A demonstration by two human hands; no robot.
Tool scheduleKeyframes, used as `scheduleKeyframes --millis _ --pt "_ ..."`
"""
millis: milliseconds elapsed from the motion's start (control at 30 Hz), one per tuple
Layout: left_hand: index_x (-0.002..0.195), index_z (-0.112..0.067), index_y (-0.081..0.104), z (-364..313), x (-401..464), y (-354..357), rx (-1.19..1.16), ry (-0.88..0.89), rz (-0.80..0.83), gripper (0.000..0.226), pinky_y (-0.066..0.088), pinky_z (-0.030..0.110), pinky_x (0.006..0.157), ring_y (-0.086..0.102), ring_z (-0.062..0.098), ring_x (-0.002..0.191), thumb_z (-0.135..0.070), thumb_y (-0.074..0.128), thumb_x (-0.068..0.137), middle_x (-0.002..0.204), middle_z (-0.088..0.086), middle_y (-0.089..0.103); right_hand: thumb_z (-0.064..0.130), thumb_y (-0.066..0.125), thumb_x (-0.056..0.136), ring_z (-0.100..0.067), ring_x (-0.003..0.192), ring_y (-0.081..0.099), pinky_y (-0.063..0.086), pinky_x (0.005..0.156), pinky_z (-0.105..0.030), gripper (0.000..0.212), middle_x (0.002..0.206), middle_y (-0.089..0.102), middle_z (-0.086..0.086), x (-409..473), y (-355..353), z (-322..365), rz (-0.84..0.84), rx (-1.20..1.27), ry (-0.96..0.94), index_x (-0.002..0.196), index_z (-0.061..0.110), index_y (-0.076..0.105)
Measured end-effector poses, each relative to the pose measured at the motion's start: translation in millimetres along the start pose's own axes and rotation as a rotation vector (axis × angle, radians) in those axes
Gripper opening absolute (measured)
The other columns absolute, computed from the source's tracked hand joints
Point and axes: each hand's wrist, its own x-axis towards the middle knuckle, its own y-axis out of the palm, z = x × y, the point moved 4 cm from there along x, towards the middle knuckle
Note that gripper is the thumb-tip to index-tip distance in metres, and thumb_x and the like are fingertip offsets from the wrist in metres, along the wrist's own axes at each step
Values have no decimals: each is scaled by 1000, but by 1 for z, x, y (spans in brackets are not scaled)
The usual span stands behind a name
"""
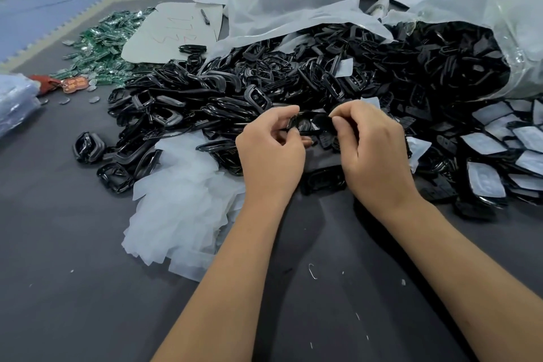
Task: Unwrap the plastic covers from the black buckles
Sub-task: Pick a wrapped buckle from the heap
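At centre frame we are pinching one glossy black buckle [305, 123] between our left hand [270, 153] and right hand [370, 150], fingers curled around it.

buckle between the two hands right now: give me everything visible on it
The held buckle is a small black part, glossy as though wrapped in clear film, though the film itself is hard to make out. It looks like moulded plastic. Only the middle stretch shows; both ends are hidden by fingers. It is raised above the dark table, lying roughly level, in front of the black buckle pile. The left hand pinches its left end and the right hand pinches its right end. Finer detail is too blurred to tell.
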Motion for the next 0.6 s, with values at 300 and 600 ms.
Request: scheduleKeyframes --millis 300,600 --pt "112 -6 78 2 0 5 -70 -32 93 40 62 27 67 76 16 64 16 52 90 99 8 75 4 66 98 -20 87 63 49 80 -29 8 93 71 -7 0 -2 2 4 11 -65 99 3 74" --pt "99 -8 77 1 -1 6 -111 -9 139 14 58 28 59 74 23 65 0 78 87 85 8 76 13 75 94 -14 77 61 49 74 -28 7 83 70 -1 0 -5 -1 -45 2 -17 89 7 74"
